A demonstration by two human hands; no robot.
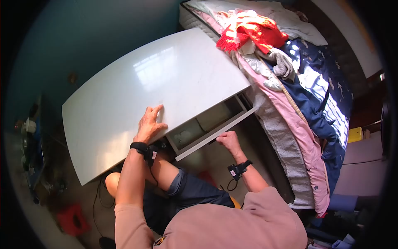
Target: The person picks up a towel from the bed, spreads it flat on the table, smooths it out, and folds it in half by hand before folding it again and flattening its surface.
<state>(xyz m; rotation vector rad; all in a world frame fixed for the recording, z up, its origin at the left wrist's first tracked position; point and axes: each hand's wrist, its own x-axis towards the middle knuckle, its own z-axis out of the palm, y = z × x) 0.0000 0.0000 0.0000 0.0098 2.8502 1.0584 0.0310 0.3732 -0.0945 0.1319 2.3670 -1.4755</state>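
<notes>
A white desk (195,70) has its drawer (203,143) pulled partway out on the side facing me. My left hand (151,124) lies on the desktop near that edge, fingers spread and holding nothing. At the drawer's front panel, my right hand (229,142) is curled closed at the drawer handle, which is mostly hidden by the fingers. Inside the drawer, pale and dark shapes are visible but too dim to name. Each wrist wears a black strap with a small device.
A bed with a pink quilt (298,137), dark blue bedding (315,99) and a red cloth (261,33) stands close on the right. Below left, a red stool-like object (73,219) is on the floor near thin cables. A teal wall (83,41) rises behind the desk.
</notes>
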